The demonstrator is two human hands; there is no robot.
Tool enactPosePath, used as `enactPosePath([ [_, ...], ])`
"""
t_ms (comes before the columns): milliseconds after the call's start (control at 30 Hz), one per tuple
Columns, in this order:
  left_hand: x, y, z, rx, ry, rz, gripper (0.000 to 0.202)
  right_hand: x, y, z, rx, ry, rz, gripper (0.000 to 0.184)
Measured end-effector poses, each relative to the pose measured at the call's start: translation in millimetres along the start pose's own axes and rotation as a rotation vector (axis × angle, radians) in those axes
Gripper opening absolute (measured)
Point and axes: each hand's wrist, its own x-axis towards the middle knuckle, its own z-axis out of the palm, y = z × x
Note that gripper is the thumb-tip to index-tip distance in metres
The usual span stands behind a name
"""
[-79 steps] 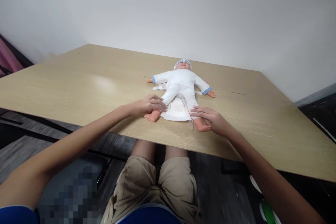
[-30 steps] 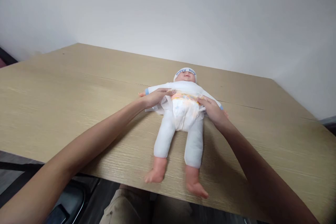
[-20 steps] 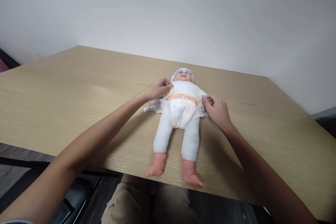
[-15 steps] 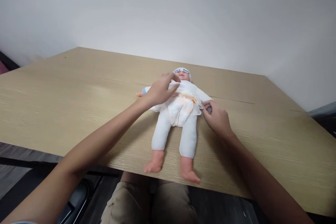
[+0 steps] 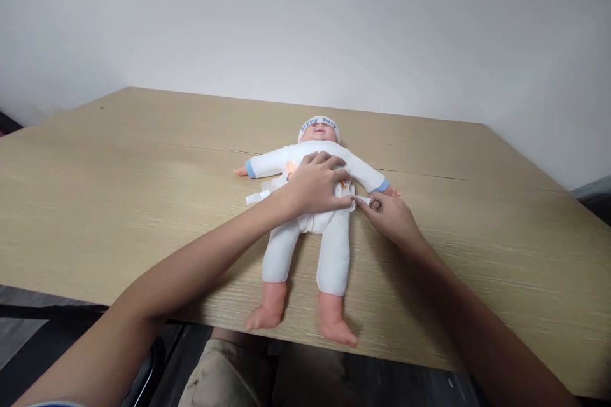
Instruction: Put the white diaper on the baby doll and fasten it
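Observation:
A baby doll [image 5: 305, 248] in a white suit and cap lies on its back on the wooden table [image 5: 119, 191], feet toward me. A white diaper [image 5: 317, 221] with an orange print is folded up over its belly. My left hand [image 5: 317, 184] lies flat on the diaper front, fingers spread, pressing it down. My right hand [image 5: 389, 215] pinches the diaper's right side tab at the doll's hip. A loose white tab [image 5: 258, 196] sticks out on the doll's other side.
A pale wall rises behind the table's far edge. The doll's feet reach the near table edge, with my knees in tan shorts [image 5: 224, 375] below it. A dark chair part [image 5: 143, 375] shows lower left.
My left hand moved from the doll's left side onto the diaper front and flattened there. My right hand stayed at the hip and now pinches the tab. The view shifted slightly.

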Motion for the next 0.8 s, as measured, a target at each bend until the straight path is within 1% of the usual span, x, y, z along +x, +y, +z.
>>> enactPosePath([
  [100,7,3,-0.3,0.05,-0.013,-0.011,0.048,2,1,-4,0.076,-0.044,-0.036,0.053],
  [233,12,4,2.7,0.081,-0.012,0.002,0.054,7,3,-15,0.29,-0.108,-0.043,0.052],
  [367,10,1,3.0,0.027,0.001,-0.008,0.057,8,6,-26,0.506,-0.197,0.009,0.055],
  [467,9,1,2.4,0.011,0.0,-0.02,0.058,7,6,-31,0.589,-0.238,0.046,0.055],
  [633,9,1,4.9,0.016,0.007,-0.013,0.057,4,0,-31,0.642,-0.195,0.037,0.05],
  [800,11,0,9.7,0.043,0.024,0.0,0.057,5,-22,-28,0.659,-0.133,-0.045,0.047],
])
